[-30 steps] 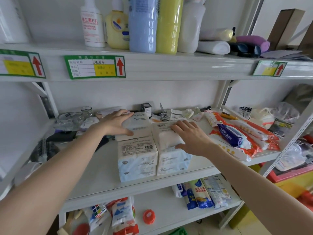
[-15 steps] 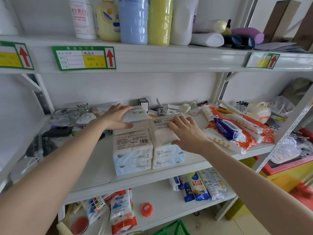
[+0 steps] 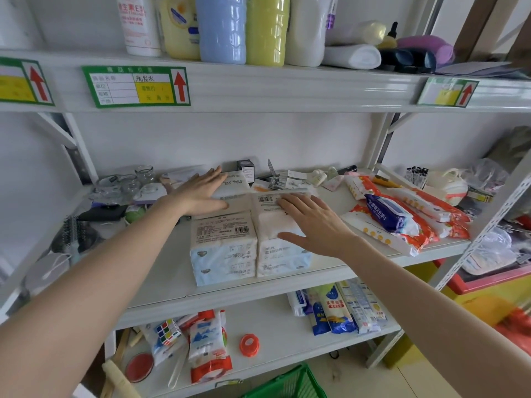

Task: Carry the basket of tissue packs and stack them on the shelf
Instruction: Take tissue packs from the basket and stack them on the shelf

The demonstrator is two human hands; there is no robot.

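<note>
White and pale-blue tissue packs stand in two side-by-side stacks on the middle shelf (image 3: 161, 285): a left stack (image 3: 222, 248) and a right stack (image 3: 280, 254), with more packs (image 3: 238, 186) lying behind them. My left hand (image 3: 198, 193) lies flat, fingers spread, on the rear left pack. My right hand (image 3: 313, 222) rests flat on top of the right stack, fingers apart. Neither hand grips anything. The green basket (image 3: 287, 383) shows at the bottom edge, on the floor below the shelves.
Glass jars (image 3: 129, 179), a hairbrush (image 3: 74, 231) and small items crowd the shelf's left; wet-wipe packs (image 3: 402, 216) lie at the right. Bottles (image 3: 221, 27) line the upper shelf. The lower shelf holds a puzzle cube (image 3: 168, 331), bags and an orange lid (image 3: 249, 344).
Both hands have opened flatter on the packs; the left slid a little back and right. The view dropped slightly, bringing the green basket into sight.
</note>
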